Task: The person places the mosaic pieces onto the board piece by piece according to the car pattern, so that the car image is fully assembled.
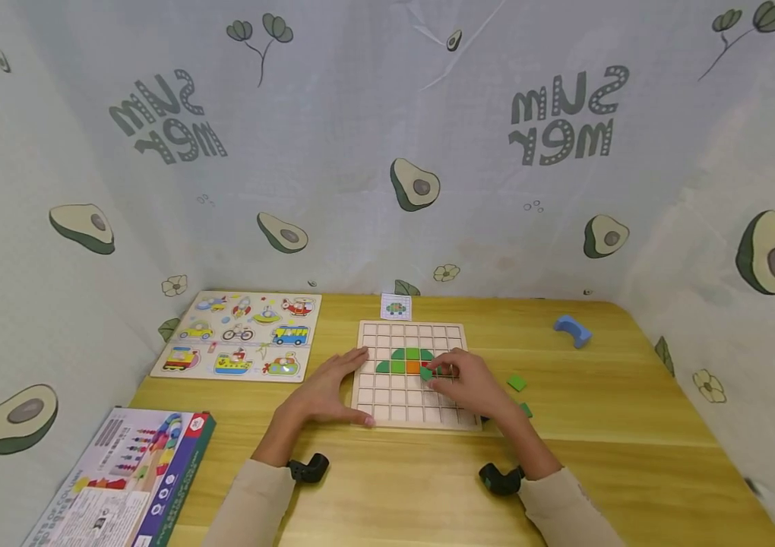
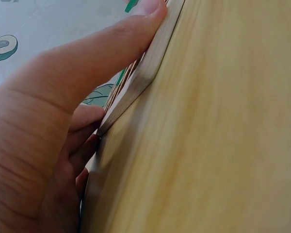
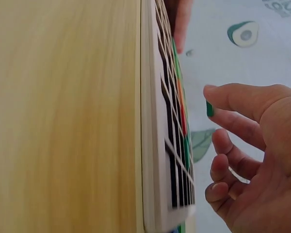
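A wooden grid board (image 1: 387,415) lies on the table, with green tiles (image 1: 412,354), an orange tile (image 1: 412,367) and a partly covered red tile set in its middle cells. My left hand (image 1: 324,391) rests against the board's left side, fingers and thumb spread; in the left wrist view the thumb lies along the board's edge (image 2: 153,68). Over the right half of the board, my right hand (image 1: 471,380) pinches a small dark green tile (image 3: 210,109) between thumb and index finger. In the right wrist view the tile is held above the grid, with the other fingers loosely curled.
Behind the board stands a small picture card (image 1: 396,307). Loose green tiles (image 1: 517,383) lie to its right, near the right forearm, with a blue arch block (image 1: 573,331) farther back. A vehicle puzzle board (image 1: 223,374) and a toy box (image 1: 114,497) occupy the left side.
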`<control>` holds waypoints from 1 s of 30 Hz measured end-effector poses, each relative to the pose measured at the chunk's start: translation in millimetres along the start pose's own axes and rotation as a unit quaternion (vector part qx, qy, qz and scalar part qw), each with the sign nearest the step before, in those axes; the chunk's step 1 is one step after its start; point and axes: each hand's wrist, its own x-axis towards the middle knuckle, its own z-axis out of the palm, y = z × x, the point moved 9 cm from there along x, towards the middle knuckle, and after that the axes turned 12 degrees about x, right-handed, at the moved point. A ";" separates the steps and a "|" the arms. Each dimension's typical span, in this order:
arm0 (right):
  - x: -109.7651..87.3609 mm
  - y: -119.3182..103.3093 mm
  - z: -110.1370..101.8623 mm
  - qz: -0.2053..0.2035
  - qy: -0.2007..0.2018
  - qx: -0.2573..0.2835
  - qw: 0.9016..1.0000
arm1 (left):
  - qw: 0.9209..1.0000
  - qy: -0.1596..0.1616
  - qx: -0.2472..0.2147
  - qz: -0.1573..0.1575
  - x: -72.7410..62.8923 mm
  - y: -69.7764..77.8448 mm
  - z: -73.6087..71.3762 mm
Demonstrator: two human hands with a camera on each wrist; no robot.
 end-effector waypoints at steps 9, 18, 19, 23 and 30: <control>12.4 -10.7 35.9 -0.004 -0.027 0.004 1.000 | 1.000 -0.005 0.001 -0.007 0.6 0.5 -0.7; 22.2 -18.3 57.4 0.008 -0.030 -0.008 0.999 | 1.000 -0.004 0.002 -0.003 1.6 1.8 -0.4; 23.3 -19.1 59.0 0.008 -0.030 -0.011 0.999 | 1.000 -0.004 0.000 -0.005 1.3 1.5 -0.4; 26.9 -21.5 63.5 0.001 -0.029 -0.018 0.999 | 1.000 -0.002 -0.007 -0.009 0.3 0.1 -0.7; 31.5 -26.3 65.9 -0.010 -0.028 -0.029 0.999 | 1.000 0.001 -0.013 -0.012 1.5 -1.8 0.0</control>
